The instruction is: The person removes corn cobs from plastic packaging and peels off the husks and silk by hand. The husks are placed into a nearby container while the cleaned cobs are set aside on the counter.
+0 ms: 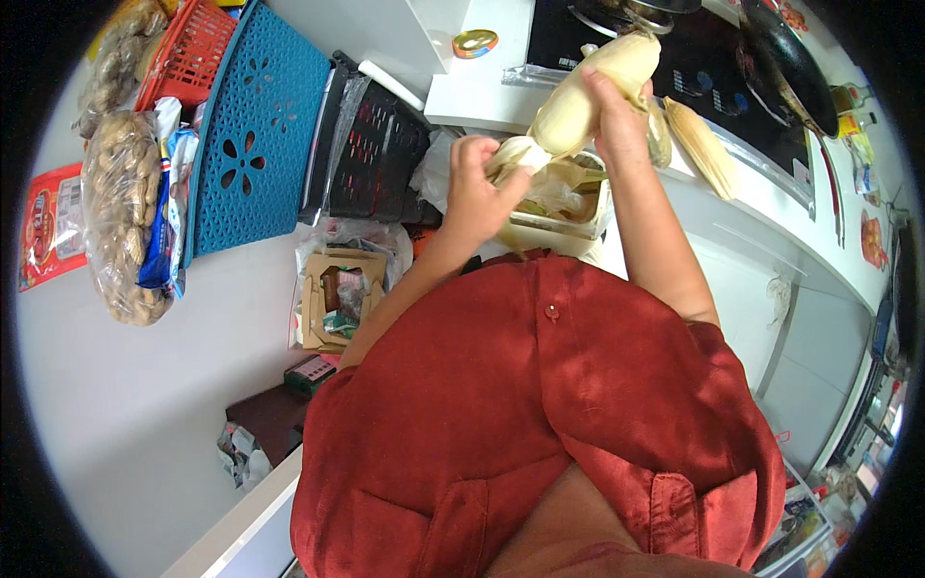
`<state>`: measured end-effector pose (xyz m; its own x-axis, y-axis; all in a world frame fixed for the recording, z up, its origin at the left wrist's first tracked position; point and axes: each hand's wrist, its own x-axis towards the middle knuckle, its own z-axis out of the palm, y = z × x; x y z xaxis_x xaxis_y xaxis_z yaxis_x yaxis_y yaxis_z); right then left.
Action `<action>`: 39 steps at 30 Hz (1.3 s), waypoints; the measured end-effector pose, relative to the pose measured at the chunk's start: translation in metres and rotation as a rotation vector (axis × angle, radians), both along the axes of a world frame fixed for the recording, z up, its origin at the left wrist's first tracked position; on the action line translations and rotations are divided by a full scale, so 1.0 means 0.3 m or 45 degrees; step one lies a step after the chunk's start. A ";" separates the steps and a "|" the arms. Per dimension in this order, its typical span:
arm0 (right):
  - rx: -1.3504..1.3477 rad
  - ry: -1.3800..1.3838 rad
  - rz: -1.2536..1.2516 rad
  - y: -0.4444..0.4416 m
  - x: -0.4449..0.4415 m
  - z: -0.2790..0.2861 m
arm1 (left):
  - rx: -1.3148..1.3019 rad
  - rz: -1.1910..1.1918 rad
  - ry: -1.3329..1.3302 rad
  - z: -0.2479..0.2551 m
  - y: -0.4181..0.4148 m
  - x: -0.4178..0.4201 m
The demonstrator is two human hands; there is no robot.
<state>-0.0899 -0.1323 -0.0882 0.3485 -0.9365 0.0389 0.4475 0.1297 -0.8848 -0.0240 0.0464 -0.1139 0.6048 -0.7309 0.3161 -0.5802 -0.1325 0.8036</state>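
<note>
Above an open bin, my right hand point(623, 119) holds a large ear of corn point(578, 101) wrapped in pale husk, tilted with one end up to the right. My left hand point(480, 191) grips the gathered husk point(522, 154) at the ear's lower left end. Beneath the ear, the bin point(598, 224) holds husk pieces and clear plastic. On the white counter to the right lies another ear in dry husk point(699, 148). A further greenish ear point(657, 137) is beside it, partly hidden behind my right hand.
A black cooktop point(694, 72) with a frying pan point(788, 65) is beyond the counter's edge. A small gold-lined dish point(475, 43) sits at the counter's back left. Blue point(253, 137) and black point(376, 155) baskets stand left, near bagged peanuts point(123, 209). A cardboard box point(314, 303) is below.
</note>
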 end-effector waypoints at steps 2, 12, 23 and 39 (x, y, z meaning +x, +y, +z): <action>-0.053 0.014 0.006 0.030 -0.001 0.004 | 0.244 -0.009 -0.337 -0.021 -0.034 -0.002; -0.512 0.241 0.358 0.100 -0.022 0.095 | 0.012 -0.524 0.874 -0.100 -0.129 0.051; -1.516 1.124 0.357 -0.027 -0.078 -0.166 | -0.128 -0.365 1.544 -0.248 -0.090 0.110; -0.873 0.682 0.416 0.038 -0.021 0.020 | -0.220 -0.384 1.431 -0.179 -0.055 0.112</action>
